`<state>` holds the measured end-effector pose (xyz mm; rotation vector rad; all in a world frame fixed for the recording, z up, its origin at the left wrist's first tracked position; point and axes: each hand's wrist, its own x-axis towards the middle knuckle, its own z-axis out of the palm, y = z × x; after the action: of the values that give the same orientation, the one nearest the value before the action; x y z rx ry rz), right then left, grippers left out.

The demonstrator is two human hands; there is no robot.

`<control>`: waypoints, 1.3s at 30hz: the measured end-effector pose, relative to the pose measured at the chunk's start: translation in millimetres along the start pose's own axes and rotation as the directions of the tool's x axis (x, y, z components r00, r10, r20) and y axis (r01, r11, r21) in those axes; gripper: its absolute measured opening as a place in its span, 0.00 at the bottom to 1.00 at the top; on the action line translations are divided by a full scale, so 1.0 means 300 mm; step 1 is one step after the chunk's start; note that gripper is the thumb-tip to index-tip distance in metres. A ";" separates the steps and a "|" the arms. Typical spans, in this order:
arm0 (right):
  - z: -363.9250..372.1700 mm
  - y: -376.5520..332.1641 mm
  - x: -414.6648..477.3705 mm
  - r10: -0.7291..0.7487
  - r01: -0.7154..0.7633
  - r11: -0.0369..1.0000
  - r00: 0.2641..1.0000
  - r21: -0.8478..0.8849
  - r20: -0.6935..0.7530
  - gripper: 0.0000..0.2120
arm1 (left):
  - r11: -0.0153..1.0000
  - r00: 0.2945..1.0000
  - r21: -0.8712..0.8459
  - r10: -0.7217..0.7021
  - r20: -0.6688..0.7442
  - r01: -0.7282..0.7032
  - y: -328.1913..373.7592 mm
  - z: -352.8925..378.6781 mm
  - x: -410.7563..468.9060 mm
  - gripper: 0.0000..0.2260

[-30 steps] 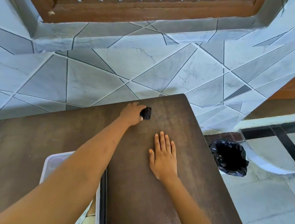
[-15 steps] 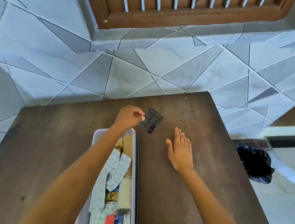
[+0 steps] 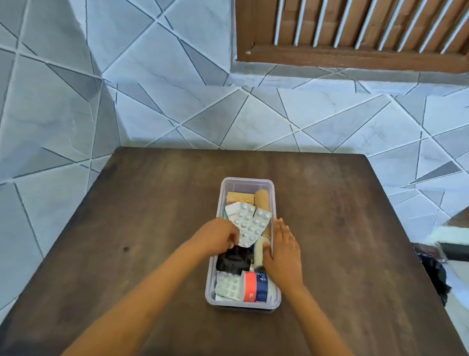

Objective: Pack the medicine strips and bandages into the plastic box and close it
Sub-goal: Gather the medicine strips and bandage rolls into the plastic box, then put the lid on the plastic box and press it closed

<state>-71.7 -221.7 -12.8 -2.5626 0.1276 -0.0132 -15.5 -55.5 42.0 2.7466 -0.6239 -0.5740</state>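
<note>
A clear plastic box (image 3: pixel 248 181) stands in the middle of the brown table (image 3: pixel 336 228). In it lie silver medicine strips (image 3: pixel 249 225), another silver strip (image 3: pixel 227 287), tan bandage rolls (image 3: pixel 262 199) and a red and blue adhesive tape pack (image 3: pixel 257 287). A black medicine strip (image 3: pixel 234 260) lies in the box's middle. My left hand (image 3: pixel 214 238) reaches over the left wall with its fingertips pinched on the black strip's top edge. My right hand (image 3: pixel 284 255) lies flat against the right wall, thumb over the rim. No lid is in view.
A tiled wall rises right behind the table's far edge, with a wooden slatted window at the upper right. A black bin bag (image 3: pixel 434 278) sits on the floor past the table's right edge.
My left hand carried the black strip from the table's far part down into the box. My right hand moved from the bare table to the box's right wall. The view swung left.
</note>
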 end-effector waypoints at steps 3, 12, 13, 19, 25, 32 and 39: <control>-0.003 -0.005 0.016 0.008 -0.002 0.988 0.999 -0.153 0.037 0.28 | 0.998 1.000 0.061 -0.001 -0.009 0.002 0.029 0.066 -0.019 0.11; -0.001 -0.069 0.105 -0.123 0.147 0.899 0.989 -0.413 0.084 0.30 | 0.955 0.902 -0.233 -0.259 -0.345 0.185 -0.094 0.023 -0.050 0.11; 0.006 -0.078 0.115 -0.180 0.194 0.866 0.981 -0.461 0.075 0.31 | 0.944 0.913 -0.273 -0.267 -0.309 0.184 -0.099 0.023 -0.050 0.12; 0.043 -0.089 0.121 -0.169 0.230 0.874 0.970 -0.428 0.175 0.28 | 0.922 0.913 -0.339 -0.292 -0.285 0.189 -0.105 0.029 -0.039 0.13; -0.018 0.009 0.034 0.024 -0.027 0.995 0.999 -0.099 -0.031 0.30 | 0.825 0.906 -0.471 -0.408 -0.110 0.314 -0.079 0.058 -0.046 0.18; -0.041 0.007 0.015 0.048 -0.066 0.983 0.994 0.173 0.102 0.24 | 0.816 0.894 -0.495 -0.420 -0.152 0.299 -0.075 0.072 -0.073 0.07; 0.007 -0.228 0.047 -0.097 0.042 0.948 0.983 0.315 0.159 0.24 | 0.802 0.811 -0.440 -0.536 -0.233 0.404 -0.230 -0.061 -0.202 0.15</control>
<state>-51.6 -164.7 22.3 -2.2397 -0.0306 0.1505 -33.3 35.6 54.0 2.5264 0.2628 -0.2456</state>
